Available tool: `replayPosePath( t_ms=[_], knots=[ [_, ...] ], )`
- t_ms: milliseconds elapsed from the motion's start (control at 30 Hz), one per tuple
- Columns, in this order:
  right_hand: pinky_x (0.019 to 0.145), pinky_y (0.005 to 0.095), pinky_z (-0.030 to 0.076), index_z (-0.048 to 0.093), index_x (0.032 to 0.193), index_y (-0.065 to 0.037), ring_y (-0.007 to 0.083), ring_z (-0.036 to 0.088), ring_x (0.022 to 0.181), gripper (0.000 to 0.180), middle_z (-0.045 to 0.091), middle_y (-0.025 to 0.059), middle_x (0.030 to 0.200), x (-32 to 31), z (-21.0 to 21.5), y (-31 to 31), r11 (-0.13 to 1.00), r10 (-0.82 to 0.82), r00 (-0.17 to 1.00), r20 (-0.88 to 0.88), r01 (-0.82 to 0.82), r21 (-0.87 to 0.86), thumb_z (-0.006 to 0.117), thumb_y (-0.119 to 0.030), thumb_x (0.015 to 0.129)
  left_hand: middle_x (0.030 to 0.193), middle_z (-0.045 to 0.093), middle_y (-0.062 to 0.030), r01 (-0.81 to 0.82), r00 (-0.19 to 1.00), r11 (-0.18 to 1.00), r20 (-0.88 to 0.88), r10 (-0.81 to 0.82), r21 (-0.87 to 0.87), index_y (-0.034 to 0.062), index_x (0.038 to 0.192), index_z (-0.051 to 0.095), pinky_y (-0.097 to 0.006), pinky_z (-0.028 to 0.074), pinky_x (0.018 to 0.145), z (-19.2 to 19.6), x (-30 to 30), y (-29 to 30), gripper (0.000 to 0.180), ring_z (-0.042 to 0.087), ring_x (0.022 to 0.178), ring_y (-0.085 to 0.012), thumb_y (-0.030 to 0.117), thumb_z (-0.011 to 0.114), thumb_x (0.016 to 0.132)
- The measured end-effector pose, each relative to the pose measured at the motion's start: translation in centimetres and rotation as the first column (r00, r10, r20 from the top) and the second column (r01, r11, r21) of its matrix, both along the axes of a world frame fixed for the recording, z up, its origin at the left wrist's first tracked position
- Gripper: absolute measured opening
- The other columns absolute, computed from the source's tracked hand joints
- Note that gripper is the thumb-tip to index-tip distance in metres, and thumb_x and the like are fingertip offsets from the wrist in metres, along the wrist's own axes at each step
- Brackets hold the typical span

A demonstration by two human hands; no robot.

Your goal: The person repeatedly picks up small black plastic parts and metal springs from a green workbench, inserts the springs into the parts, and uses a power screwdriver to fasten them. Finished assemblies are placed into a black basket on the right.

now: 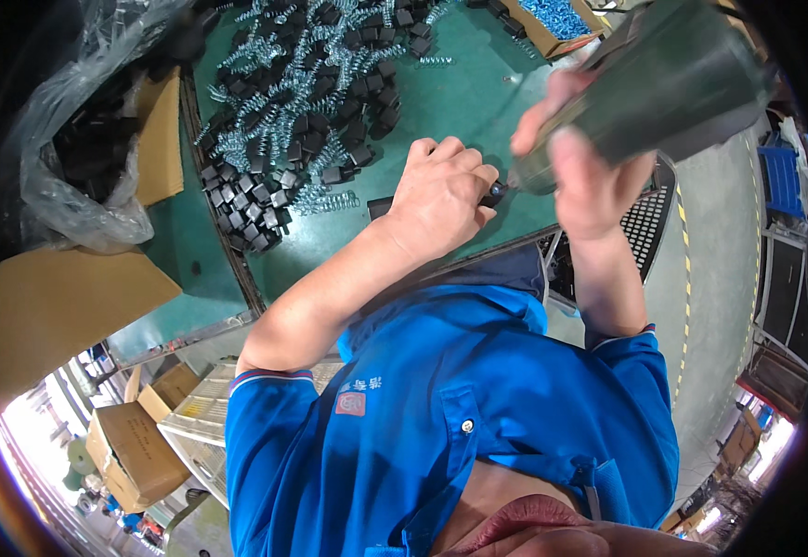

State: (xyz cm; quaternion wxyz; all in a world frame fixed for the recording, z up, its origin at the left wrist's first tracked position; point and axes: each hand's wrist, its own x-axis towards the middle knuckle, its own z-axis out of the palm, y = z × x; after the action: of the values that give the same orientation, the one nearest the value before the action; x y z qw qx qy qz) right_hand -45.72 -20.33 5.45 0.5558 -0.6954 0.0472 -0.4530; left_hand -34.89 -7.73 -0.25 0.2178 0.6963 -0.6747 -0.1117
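My right hand (pixel 599 176) is wrapped round a dark green power screwdriver (pixel 673 93), slightly blurred, its nose pointing left and down. Closed over the green table top, my left hand (pixel 443 195) grips a long black part (pixel 381 207), which shows on either side of the fingers. The screwdriver's tip meets or nearly meets the part's right end beside my left fingers; contact cannot be made out. Beyond my left hand lies a heap of loose metal springs (pixel 306 88) mixed with black blocks (pixel 353 153). Small square black pieces (pixel 254 200) are gathered left of it.
A cardboard box (pixel 553 28) of blue-silver screws stands at the table's far right. On the left, an open carton (pixel 160 139) with a plastic bag (pixel 97 204) holds black parts. The green table (pixel 316 246) ends just before my body. Brown cartons (pixel 135 450) stand lower left.
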Motion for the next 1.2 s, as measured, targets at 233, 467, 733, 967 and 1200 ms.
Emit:
replayPosePath(
  t_ms=[233,467,733,967,1200],
  knots=[
    [0.085,0.0452,0.052,0.046,0.133,0.0,0.0432,0.063,0.103,0.06,0.063,0.0238,0.115,-0.7,0.7,-5.6,0.871,-0.389,0.78,-0.49,0.139,-0.472,0.068,-0.023,0.082,0.095,0.07,-0.0086,-0.021,0.873,1.0,-0.487,0.021,0.006,0.0043,0.109,0.07,-0.039,0.05,0.085,2.7,0.2,0.1,0.037,0.065,0.093,-0.0247,0.017,0.079,0.076],
    [0.077,0.042,0.055,0.05,0.132,-0.004,0.0332,0.065,0.09,0.06,0.059,0.0177,0.115,-3.2,-4.1,-4.8,0.697,-0.598,0.564,-0.57,0.015,-0.717,0.075,-0.016,0.078,0.107,0.067,-0.0215,0.215,-0.681,0.949,-0.661,0.316,0.232,-0.002,0.12,0.058,-0.049,0.056,0.091,0.8,-3.3,0.3,0.053,0.068,0.099,-0.0371,0.042,0.064,0.092],
    [0.067,0.0248,0.05,0.061,0.129,-0.004,0.008,0.06,0.079,0.038,0.068,0.0045,0.103,-10.7,-2.0,-3.2,0.898,0.393,0.792,-0.468,-0.222,0.38,0.059,-0.02,0.095,0.116,0.065,-0.0186,0.263,-0.659,0.926,-0.65,0.379,0.272,0.0034,0.127,0.056,-0.047,0.055,0.095,1.5,-6.3,-2.4,0.05,0.066,0.107,-0.0334,0.044,0.056,0.098],
    [0.07,0.0328,0.052,0.065,0.119,0.003,0.0175,0.066,0.088,0.039,0.071,0.0097,0.1,-18.6,-1.9,-7.3,0.927,0.375,0.755,-0.538,-0.296,0.23,0.066,-0.023,0.089,0.119,0.065,-0.0107,0.429,-0.399,0.871,-0.814,0.421,0.241,0.0013,0.123,0.059,-0.038,0.052,0.093,-1.8,-12.4,-5.1,0.049,0.062,0.11,-0.0197,0.043,0.059,0.098],
    [0.078,0.0441,0.052,0.071,0.103,-0.01,0.0346,0.067,0.088,0.047,0.07,0.0154,0.091,-24.6,-0.1,-10.4,0.833,-0.49,-0.014,-0.871,-0.303,-0.463,0.083,-0.041,0.068,0.087,0.066,-0.0104,-0.026,0.954,0.998,0.296,0.042,-0.058,0.0083,0.095,0.071,-0.041,0.05,0.078,2.9,0.9,-6.7,0.016,0.062,0.09,-0.0289,0.014,0.068,0.08]
  ],
)
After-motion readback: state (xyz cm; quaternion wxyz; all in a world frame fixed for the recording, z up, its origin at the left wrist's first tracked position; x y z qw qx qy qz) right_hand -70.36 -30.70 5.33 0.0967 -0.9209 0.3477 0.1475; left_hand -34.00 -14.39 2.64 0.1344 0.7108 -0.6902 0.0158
